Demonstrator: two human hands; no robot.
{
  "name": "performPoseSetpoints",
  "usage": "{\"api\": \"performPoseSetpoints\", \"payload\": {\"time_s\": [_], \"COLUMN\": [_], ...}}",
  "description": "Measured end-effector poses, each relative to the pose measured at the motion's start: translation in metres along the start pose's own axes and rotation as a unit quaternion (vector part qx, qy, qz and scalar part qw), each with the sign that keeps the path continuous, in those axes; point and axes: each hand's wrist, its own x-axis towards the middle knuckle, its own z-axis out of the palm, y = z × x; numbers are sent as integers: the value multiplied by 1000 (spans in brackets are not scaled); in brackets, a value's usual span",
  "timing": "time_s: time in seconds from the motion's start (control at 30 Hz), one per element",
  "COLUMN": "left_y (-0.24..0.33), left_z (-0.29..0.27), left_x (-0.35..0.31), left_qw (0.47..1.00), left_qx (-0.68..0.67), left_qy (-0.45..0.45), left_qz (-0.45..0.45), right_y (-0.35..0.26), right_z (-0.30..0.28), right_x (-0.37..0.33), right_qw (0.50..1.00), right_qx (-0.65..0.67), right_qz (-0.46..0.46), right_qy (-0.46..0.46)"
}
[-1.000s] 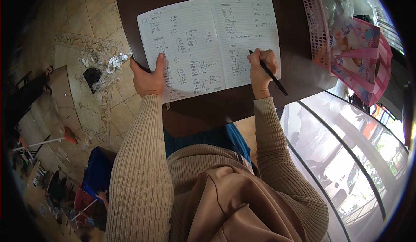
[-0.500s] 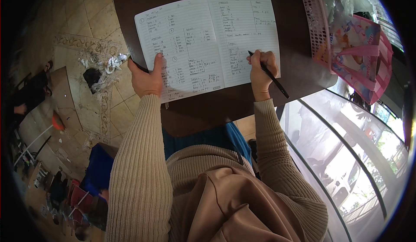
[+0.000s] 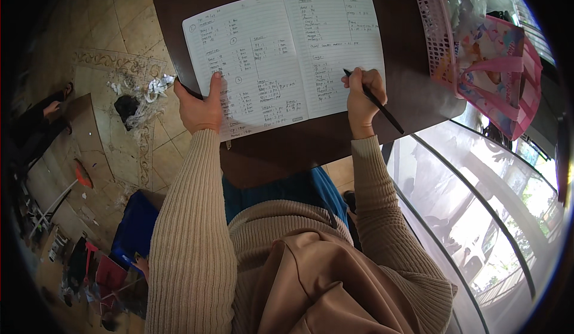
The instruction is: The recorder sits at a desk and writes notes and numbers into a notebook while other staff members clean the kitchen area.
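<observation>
An open notebook (image 3: 326,35) with lined, handwritten pages lies on the dark brown table (image 3: 263,164). My left hand (image 3: 202,112) grips its left edge, thumb on top of the left page, the other fingers mostly hidden along the side. In my right hand (image 3: 363,106) a black pen (image 3: 387,114) is pinched, tilted, its back end pointing toward the table's lower right edge. The pen's front end is over the right page, beside a handwritten list; whether it touches the paper I cannot tell.
A pink perforated basket (image 3: 426,29) and a pink patterned bag (image 3: 499,74) stand at the table's right. Crumpled plastic (image 3: 156,86) and a black bag (image 3: 126,108) litter the tiled floor on the left, near a blue crate (image 3: 133,229). Other people work at the far left.
The notebook and both hands appear slightly shifted in the picture. The pen's back end has swung a little to the right and down. Both holds stay the same.
</observation>
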Motion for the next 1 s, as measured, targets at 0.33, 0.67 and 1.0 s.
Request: {"api": "performPoseSetpoints", "payload": {"time_s": [0.33, 0.67, 1.0], "left_y": [-3, -5, -4], "left_z": [4, 4, 3], "left_x": [0, 2, 2], "left_qw": [1000, 1000, 1000], "left_qx": [-25, -12, -13], "left_qy": [5, 8, -1], "left_qz": [17, 13, 7], "right_y": [13, 11, 13], "right_z": [-3, -3, -8], "right_x": [-2, 0, -7], "right_qw": [997, 991, 997], "right_qx": [-42, -79, -19], "right_qz": [-60, -107, -71], "right_qy": [-3, -7, -2]}}
